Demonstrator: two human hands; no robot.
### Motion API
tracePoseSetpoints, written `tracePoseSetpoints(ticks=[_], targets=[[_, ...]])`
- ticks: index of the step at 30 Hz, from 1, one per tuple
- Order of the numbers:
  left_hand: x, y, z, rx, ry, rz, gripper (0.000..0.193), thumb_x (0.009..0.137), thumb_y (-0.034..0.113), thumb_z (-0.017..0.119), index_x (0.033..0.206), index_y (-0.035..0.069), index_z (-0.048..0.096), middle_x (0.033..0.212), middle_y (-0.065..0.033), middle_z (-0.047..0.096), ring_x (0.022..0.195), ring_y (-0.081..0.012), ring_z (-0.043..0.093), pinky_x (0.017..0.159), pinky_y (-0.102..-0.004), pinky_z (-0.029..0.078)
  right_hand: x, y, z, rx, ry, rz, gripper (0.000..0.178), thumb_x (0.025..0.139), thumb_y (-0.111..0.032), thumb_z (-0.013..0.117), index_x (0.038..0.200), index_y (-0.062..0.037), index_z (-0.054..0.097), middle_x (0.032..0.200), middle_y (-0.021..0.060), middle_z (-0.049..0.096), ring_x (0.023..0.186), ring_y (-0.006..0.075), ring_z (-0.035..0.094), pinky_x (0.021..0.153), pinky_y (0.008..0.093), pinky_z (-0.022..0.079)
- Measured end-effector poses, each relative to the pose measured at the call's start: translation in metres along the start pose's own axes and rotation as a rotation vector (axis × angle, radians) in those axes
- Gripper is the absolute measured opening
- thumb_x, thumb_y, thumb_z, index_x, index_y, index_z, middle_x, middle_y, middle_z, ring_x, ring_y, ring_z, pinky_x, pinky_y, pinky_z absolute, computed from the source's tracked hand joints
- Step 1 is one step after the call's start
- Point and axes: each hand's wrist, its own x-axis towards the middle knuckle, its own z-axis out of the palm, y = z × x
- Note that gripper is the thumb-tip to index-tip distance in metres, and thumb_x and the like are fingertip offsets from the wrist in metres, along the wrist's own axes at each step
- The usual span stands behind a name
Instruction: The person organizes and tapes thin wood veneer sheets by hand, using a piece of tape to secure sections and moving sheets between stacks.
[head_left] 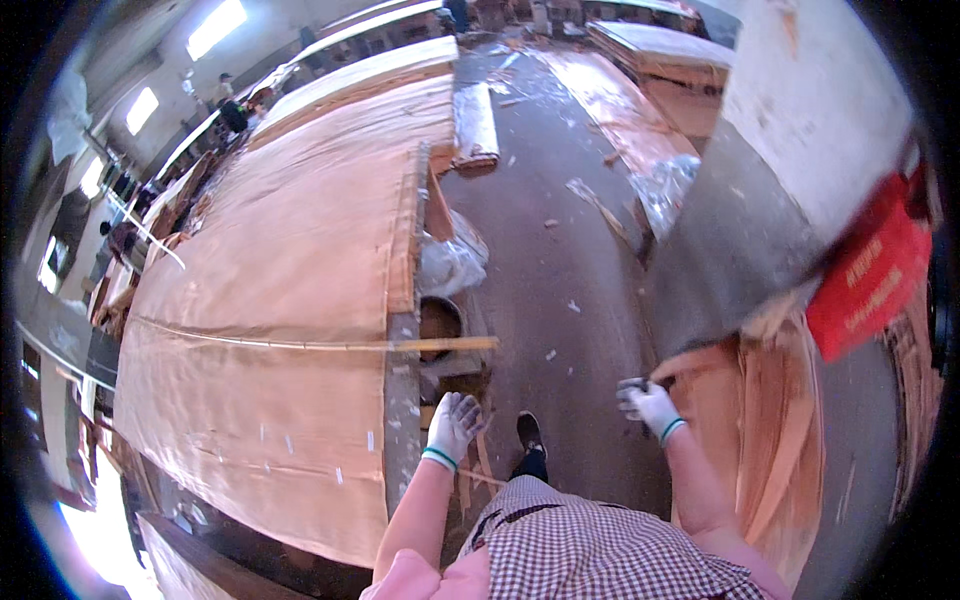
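Head view: looks down along a dark grey floor (560, 290), with a broad, tan, flat-topped stack of thin sheets (270, 250) to the left.

Shows brown, wood-like upright sheets (770, 430) at right, and a long, thin, yellowish strip (440, 344) lying across the tan stack, jutting past its right edge. Holds the white-gloved, green-cuffed left hand (455, 425) just right of that stack, fingers extended and released. Holds the white-gloved, grey-fingered right hand (650, 405) near the brown sheets, fingers partly bent; cannot tell whether touching or grasping them.
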Motion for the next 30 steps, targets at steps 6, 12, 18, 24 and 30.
tracePoseSetpoints(ticks=[6,12,18,24,30], targets=[[0.124,0.047,0.018,-0.567,-0.062,0.067,0.029,0.095,0.034,0.051,0.100,0.006,0.059,0.097,-0.0086,0.063,0.095,-0.0287,0.058,0.086,-0.0466,0.047,0.079,-0.122,0.154,-0.665,-0.364,-0.520,0.023,0.093,-0.014,0.056,0.113,-0.0038,0.061,0.102,0.0102,0.067,0.089,0.0238,0.064,0.084,0.0334,0.049],[0.091,0.078,0.127,-0.298,-0.199,-0.106,0.023,0.091,0.018,0.058,0.109,0.004,0.059,0.100,-0.0068,0.064,0.090,-0.0212,0.059,0.086,-0.0352,0.048,0.146,-0.216,0.206,-0.983,-0.656,-0.503,0.023,0.092,-0.015,0.055,0.112,-0.0074,0.062,0.102,0.0165,0.066,0.093,0.0321,0.064,0.083,0.0364,0.048],[0.153,0.124,0.120,1.089,-0.274,0.516,0.034,0.086,0.009,0.049,0.118,0.003,0.057,0.106,-0.0100,0.065,0.095,-0.0300,0.061,0.081,-0.0366,0.049,0.231,-0.272,0.242,-1.076,-1.003,-0.063,0.038,0.094,-0.038,0.054,0.110,-0.0044,0.061,0.088,0.0148,0.066,0.077,0.0214,0.062,0.069,0.0348,0.048],[0.245,0.238,0.181,1.719,0.387,1.093,0.037,0.078,0.010,0.054,0.115,0.010,0.057,0.115,-0.0103,0.060,0.114,-0.0304,0.053,0.098,-0.0511,0.036,0.351,-0.326,0.251,-0.815,-1.026,-0.248,0.036,0.085,-0.028,0.070,0.100,0.0043,0.063,0.080,0.0113,0.065,0.074,0.0157,0.058,0.069,0.0305,0.046],[0.371,0.329,0.213,1.522,0.733,0.876,0.043,0.084,0.023,0.056,0.125,0.009,0.053,0.129,-0.0105,0.053,0.126,-0.0319,0.042,0.106,-0.0511,0.027,0.458,-0.415,0.251,-0.626,-1.010,-0.154,0.029,0.084,-0.016,0.070,0.107,0.0000,0.063,0.085,0.0003,0.062,0.078,0.0091,0.053,0.072,0.0272,0.045]])
